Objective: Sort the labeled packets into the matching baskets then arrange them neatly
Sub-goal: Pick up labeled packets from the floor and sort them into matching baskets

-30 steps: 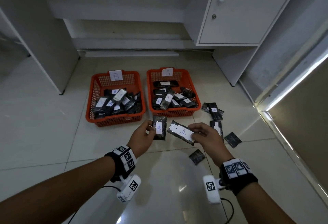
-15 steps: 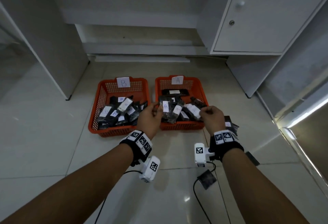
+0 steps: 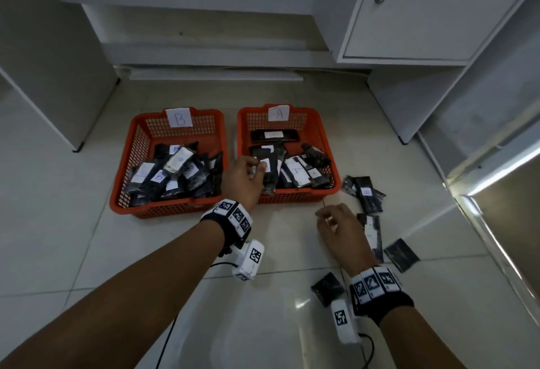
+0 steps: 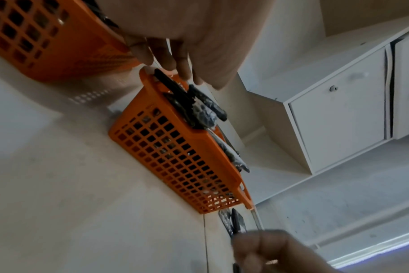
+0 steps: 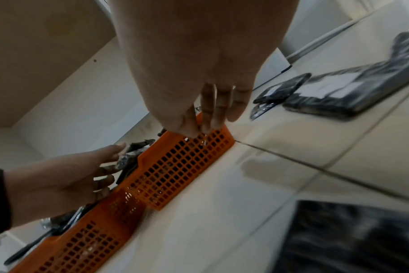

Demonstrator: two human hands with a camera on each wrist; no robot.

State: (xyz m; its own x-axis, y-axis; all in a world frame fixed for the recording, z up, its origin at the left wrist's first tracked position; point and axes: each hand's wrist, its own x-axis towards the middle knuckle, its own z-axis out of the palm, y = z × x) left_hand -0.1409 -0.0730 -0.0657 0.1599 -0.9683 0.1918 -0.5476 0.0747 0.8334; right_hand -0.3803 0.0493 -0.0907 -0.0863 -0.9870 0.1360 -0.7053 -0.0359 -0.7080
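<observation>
Two orange mesh baskets stand side by side on the floor: basket B (image 3: pixel 122 202) on the left and basket A (image 3: pixel 325 146) on the right, each with a paper letter label and several black packets inside. My left hand (image 3: pixel 257 165) hovers over basket A's front left corner. Its fingers (image 5: pixel 110 157) are loosely extended and touch a black packet (image 3: pixel 270 175) that leans on the front rim. My right hand (image 3: pixel 324 216) hangs empty above the floor just in front of basket A's right corner, fingers relaxed. Beside it lie loose packets, one labelled B (image 3: pixel 366 193).
More packets lie on the tiles right of my right hand: a labelled one (image 3: pixel 372 231) and two plain black ones (image 3: pixel 401 254), (image 3: pixel 327 288). A white cabinet (image 3: pixel 423 17) stands at the back right, and a white panel (image 3: pixel 43 47) at the left.
Both hands carried A-labelled packets forward to basket A. The right hand's packet now lies in the basket and that hand has drawn back. The left hand's packet rests on the front rim.
</observation>
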